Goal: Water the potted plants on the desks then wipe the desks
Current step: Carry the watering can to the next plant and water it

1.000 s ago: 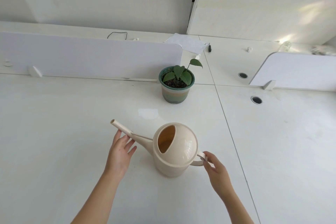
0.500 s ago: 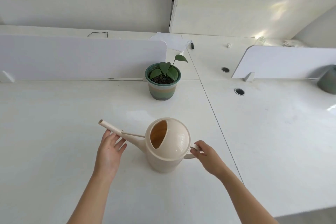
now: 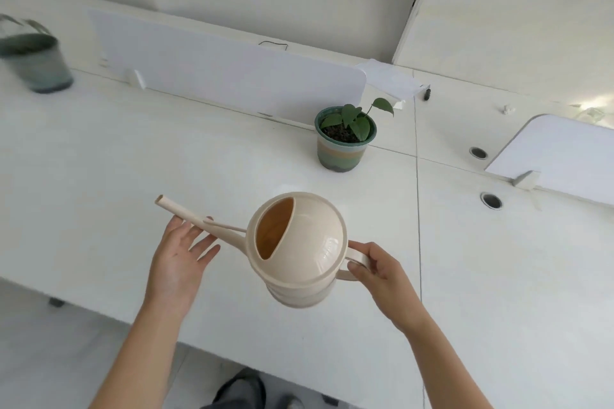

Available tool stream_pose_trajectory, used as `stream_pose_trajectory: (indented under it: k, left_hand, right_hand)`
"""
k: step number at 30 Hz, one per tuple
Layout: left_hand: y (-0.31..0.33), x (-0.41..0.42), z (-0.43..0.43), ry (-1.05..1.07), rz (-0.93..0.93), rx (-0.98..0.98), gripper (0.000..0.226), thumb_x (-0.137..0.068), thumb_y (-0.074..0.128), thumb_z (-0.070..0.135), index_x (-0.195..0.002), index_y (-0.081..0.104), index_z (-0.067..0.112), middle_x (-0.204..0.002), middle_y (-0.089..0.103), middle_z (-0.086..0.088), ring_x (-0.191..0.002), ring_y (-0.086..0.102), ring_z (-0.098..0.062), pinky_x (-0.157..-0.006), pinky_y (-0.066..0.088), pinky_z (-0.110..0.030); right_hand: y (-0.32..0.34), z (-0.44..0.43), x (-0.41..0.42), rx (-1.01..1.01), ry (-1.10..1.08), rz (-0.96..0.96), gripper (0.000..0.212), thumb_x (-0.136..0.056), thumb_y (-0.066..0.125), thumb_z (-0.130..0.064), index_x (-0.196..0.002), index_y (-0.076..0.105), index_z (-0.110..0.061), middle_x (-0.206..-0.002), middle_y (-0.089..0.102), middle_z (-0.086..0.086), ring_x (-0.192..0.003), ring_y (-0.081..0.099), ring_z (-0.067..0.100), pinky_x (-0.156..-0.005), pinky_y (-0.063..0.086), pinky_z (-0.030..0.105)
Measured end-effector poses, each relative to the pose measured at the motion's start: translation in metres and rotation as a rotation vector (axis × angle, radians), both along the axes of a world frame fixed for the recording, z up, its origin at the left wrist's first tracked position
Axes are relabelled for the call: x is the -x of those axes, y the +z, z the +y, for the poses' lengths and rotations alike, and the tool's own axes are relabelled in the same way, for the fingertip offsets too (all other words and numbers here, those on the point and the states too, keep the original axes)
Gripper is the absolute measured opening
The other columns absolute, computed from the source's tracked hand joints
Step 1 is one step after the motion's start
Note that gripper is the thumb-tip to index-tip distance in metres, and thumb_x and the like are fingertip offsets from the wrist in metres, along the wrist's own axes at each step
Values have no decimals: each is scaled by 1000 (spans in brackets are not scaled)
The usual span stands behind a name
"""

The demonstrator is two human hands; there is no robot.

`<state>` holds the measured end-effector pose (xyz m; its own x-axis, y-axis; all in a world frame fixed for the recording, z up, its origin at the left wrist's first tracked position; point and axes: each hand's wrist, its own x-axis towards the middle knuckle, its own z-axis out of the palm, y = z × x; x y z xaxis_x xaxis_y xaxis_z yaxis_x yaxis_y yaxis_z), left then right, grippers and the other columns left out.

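Observation:
I hold a cream watering can just above the white desk, near its front edge. My right hand grips the can's handle. Spread flat with its fingers apart, my left hand lies under the long spout, which points left. Behind the can stands a small leafy plant in a green striped pot. A second potted plant shows blurred at the far left.
A white divider panel runs behind the desk, and another stands at the right. Two round cable holes sit by the right panel. Paper and a pen lie beyond the plant. The floor shows below the desk edge.
The can has come up off the desk and my right hand has closed round its handle. My view has swung left and back, bringing the far-left pot and the floor into sight.

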<state>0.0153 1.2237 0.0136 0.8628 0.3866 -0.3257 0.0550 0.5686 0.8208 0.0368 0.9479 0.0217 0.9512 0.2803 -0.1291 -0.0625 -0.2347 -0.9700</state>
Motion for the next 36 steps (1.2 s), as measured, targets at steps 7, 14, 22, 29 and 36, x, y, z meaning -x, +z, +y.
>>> stream_pose_trajectory:
  k: [7, 14, 22, 29, 36]
  left_hand:
    - [3, 113, 18, 362, 42, -37, 19, -94, 38, 26, -102, 55, 25, -93, 67, 2, -93, 58, -21, -85, 43, -36]
    - [11, 230, 49, 741, 77, -57, 21, -95, 40, 28, -111, 51, 20, -103, 60, -4, -98, 58, -23, -81, 45, -35]
    - [26, 343, 93, 974, 81, -88, 16, -95, 41, 24, -93, 56, 28, -99, 62, -4, -94, 58, -23, -87, 45, -38]
    - [33, 427, 162, 971, 55, -135, 35, -94, 42, 19, -129, 48, 17, -98, 63, -1, -95, 59, -24, -83, 46, -39]
    - [38, 462, 239, 904, 72, -118, 43, -94, 43, 20, -137, 41, 21, -104, 62, 0, -102, 58, -25, -83, 45, -39]
  right_hand:
    - [4, 44, 4, -30, 370, 18, 26, -87, 53, -1, -91, 63, -25, -82, 63, -10, -75, 57, -2, -72, 47, 14]
    - [2, 141, 42, -45, 735, 105, 30, -85, 54, 1, -84, 66, -27, -85, 70, -15, -94, 64, 16, -86, 51, 31]
    - [18, 245, 124, -29, 914, 51, 26, -82, 59, 1, -73, 62, -24, -62, 66, -23, -60, 56, -9, -58, 41, 5]
    - [12, 327, 200, -50, 838, 54, 18, -77, 63, 5, -68, 63, -11, -52, 61, -12, -49, 50, -6, -49, 37, 5]
    - [13, 397, 238, -38, 787, 25, 25, -77, 64, 3, -60, 59, -14, -48, 55, -12, -45, 44, -2, -46, 33, 9]
